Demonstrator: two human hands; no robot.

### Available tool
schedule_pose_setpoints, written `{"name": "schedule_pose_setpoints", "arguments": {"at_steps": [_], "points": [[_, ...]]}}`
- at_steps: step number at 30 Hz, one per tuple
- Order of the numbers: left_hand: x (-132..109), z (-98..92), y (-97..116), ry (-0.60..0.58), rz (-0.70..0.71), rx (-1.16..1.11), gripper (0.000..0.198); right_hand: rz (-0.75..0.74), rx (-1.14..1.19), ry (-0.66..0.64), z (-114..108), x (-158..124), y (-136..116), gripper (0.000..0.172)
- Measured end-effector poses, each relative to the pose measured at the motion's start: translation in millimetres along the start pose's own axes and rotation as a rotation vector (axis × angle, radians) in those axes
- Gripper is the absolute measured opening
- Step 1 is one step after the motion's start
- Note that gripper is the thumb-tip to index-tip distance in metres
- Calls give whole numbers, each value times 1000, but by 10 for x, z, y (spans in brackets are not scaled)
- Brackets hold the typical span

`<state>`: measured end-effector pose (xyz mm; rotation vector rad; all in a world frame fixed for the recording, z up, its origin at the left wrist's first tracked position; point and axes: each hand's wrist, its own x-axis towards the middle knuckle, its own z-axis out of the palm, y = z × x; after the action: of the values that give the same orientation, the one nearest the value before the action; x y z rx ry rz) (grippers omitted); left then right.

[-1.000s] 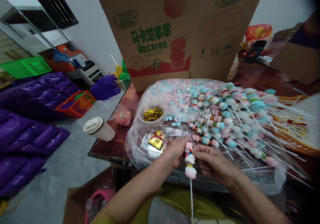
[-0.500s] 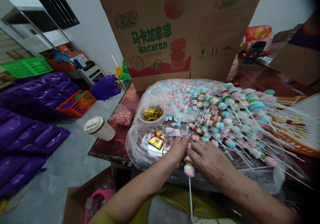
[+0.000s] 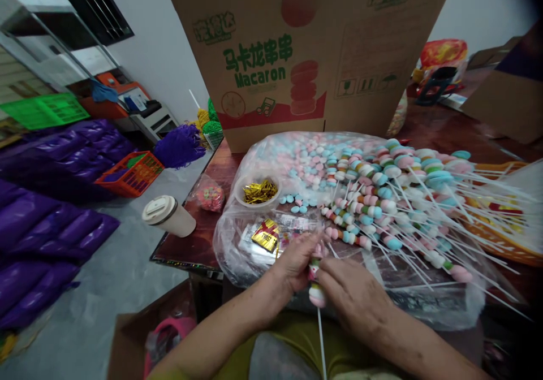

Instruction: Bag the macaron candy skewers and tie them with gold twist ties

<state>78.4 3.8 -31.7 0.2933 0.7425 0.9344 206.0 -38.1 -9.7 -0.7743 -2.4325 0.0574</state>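
Observation:
A candy skewer (image 3: 317,296) with pink, white and green pieces on a white stick stands between my hands, its stick pointing down toward my lap. My left hand (image 3: 298,260) is closed around its upper part from the left. From the right, the curled fingers of my right hand (image 3: 353,290) press against its side; part of the candy is hidden behind them. Something clear, perhaps a plastic sleeve, glints around the top. Just beyond my left hand lies a gold packet of twist ties (image 3: 266,236) on flat clear bags. Many finished-looking candy skewers (image 3: 384,199) are heaped to the right.
A tub of gold twist ties (image 3: 237,194) sits on the plastic sheet beside loose blue and pink candies (image 3: 303,165). A lidded cup (image 3: 180,221) stands at the table's left edge. Behind rises a large cardboard box (image 3: 254,7); an orange basket (image 3: 500,250) is at right.
My hands have tilted the skewer slightly and drawn it a little down and left. The right hand's fingers have slid lower, so more of the skewer's upper part shows.

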Motion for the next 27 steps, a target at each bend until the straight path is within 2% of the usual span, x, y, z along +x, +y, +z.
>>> {"name": "schedule_pose_setpoints", "arguments": {"at_steps": [3, 5, 9, 13, 22, 24, 27], "points": [[-43, 20, 5, 44, -5, -187, 36, 199, 256, 127, 9, -44, 35, 14], [-89, 45, 37, 62, -18, -248, 41, 302, 338, 180, 21, -96, 48, 16], [-161, 123, 76, 171, -6, -286, 40, 351, 362, 103, 65, -185, 17, 12], [-141, 162, 25, 238, -24, -292, 41, 362, 325, 114, 94, -175, -10, 11], [-130, 118, -65, 322, 106, -108, 40, 481, 319, 33, 217, -104, 35, 16], [-127, 98, -66, 327, 130, -74, 38, 523, 382, 38, 196, -88, 49, 14], [-111, 64, -49, 336, 110, -75, 32, 570, 661, -6, 99, -93, 85, 16]]}}
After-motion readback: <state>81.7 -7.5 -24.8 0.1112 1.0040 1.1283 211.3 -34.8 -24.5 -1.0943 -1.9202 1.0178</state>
